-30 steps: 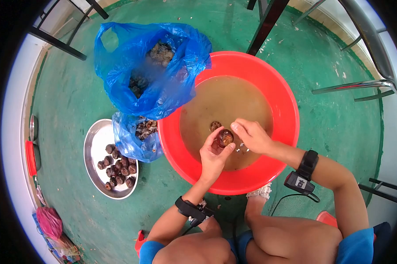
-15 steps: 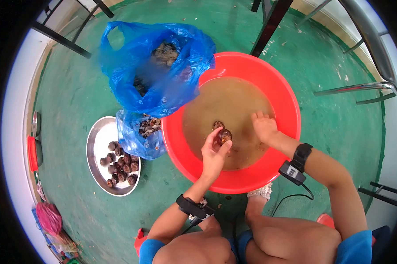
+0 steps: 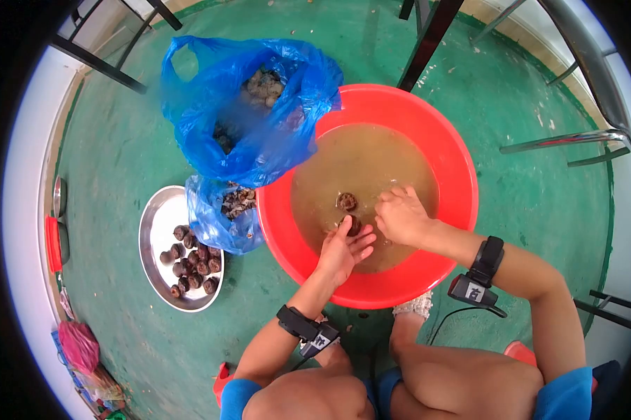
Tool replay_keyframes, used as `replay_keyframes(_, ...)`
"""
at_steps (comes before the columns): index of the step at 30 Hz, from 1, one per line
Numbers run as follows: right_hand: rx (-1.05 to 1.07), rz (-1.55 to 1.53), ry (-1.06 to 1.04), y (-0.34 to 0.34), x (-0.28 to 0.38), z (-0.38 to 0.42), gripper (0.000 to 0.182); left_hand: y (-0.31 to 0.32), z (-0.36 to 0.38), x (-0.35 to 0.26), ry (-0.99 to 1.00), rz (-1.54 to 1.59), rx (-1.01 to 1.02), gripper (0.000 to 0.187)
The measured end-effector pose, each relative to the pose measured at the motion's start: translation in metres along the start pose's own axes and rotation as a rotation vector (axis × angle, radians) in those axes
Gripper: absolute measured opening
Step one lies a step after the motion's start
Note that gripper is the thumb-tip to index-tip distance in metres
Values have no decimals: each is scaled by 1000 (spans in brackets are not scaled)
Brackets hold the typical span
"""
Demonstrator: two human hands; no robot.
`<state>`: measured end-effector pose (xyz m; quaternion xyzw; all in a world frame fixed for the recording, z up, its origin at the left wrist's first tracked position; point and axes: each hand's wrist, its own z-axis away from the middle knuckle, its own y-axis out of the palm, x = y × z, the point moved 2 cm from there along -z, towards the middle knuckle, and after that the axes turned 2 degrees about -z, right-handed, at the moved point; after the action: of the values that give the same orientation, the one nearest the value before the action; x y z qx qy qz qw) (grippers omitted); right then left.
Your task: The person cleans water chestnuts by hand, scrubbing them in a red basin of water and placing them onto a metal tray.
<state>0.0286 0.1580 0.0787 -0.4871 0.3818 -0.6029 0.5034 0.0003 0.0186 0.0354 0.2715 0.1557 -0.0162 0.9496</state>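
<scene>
Over the muddy water in the red basin (image 3: pixel 452 147), my left hand (image 3: pixel 340 257) has its thumb against a dark brown water chestnut (image 3: pixel 350 225), partly hidden by the hand. The other fingers stretch out to the right beneath it. A second water chestnut (image 3: pixel 347 201) sits in the water just beyond. To the right, my right hand (image 3: pixel 403 217) is low over the water with its fingers curled inward. Whatever it may hold is hidden.
Left of the basin, a round metal tray (image 3: pixel 154 280) carries several water chestnuts (image 3: pixel 196 262). A small blue bag (image 3: pixel 221 234) with brown peelings touches the basin. Behind it, a large blue bag (image 3: pixel 203 133) leans over the rim. Dark furniture legs (image 3: pixel 427 49) and a chair (image 3: pixel 595 136) stand farther back.
My left hand has lowered the water chestnut toward the water and its fingers have spread. My right hand has moved left toward it, and its fingers have curled.
</scene>
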Motion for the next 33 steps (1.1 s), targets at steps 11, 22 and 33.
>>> replay_keyframes(11,-15,-765,-124,-4,-2,3,36,5,10,-3,-89,-296,121,52)
replay_keyframes(22,34,-993,328,-5,-10,1,43,15,17,-12,415,-548,39,50)
replay_keyframes(33,-39,-460,227,14,-23,-8,23,7,68,-85,1055,-329,-55,36)
